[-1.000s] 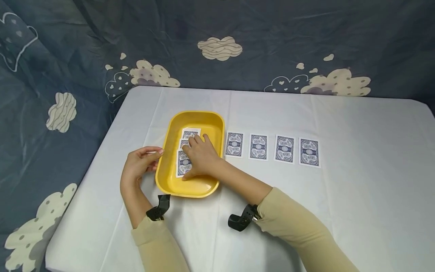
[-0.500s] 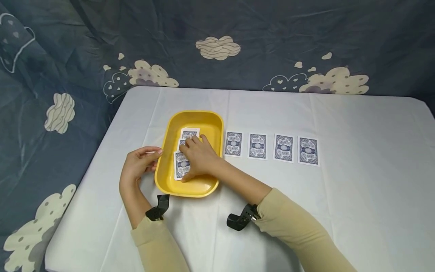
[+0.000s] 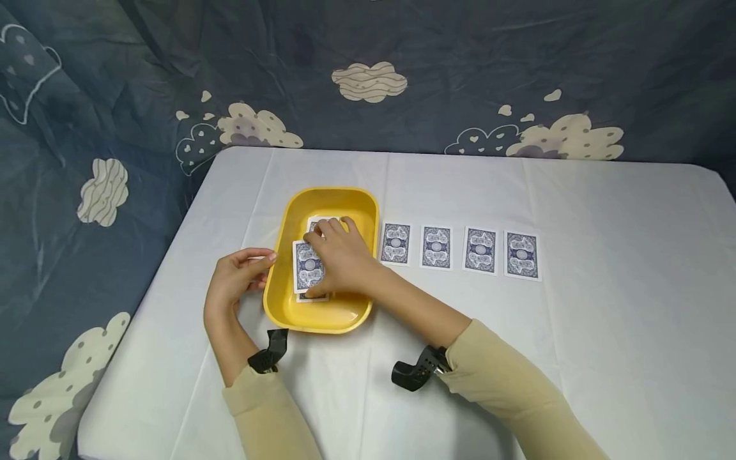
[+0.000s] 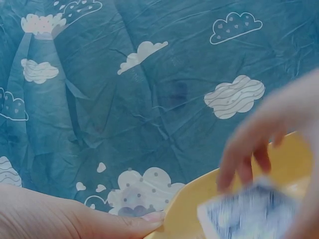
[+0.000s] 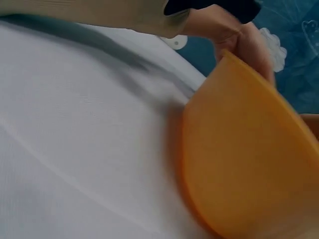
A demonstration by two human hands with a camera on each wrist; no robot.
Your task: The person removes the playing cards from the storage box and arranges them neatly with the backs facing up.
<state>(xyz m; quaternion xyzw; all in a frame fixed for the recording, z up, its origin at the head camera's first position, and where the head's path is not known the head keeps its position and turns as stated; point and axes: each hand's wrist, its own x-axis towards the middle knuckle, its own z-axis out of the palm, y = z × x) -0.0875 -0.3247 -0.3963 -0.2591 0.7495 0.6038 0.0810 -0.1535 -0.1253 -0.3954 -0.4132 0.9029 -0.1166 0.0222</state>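
My right hand (image 3: 340, 257) reaches into the yellow tray (image 3: 336, 324) and holds a blue-backed playing card (image 3: 306, 267) between thumb and fingers, back side up. Under it, the near edge of another card (image 3: 312, 298) shows, and a further card (image 3: 314, 222) peeks out beyond the fingers. The left wrist view has the held card (image 4: 244, 216) blurred, with the right fingers over its far edge. At the tray's left rim, my left hand (image 3: 234, 279) pinches the edge with thumb and forefinger; its thumb (image 4: 134, 223) lies at the rim in the left wrist view.
To the right of the tray, several blue-backed cards lie face down in a row, from the nearest card (image 3: 395, 243) to the farthest card (image 3: 522, 255). A white cloth covers the table (image 3: 460, 396). A dark cloud-print curtain (image 3: 437, 57) hangs behind.
The right hand has moved its card away from me, up over the middle of the tray, baring the edge of a card below. The left hand stays at the rim.
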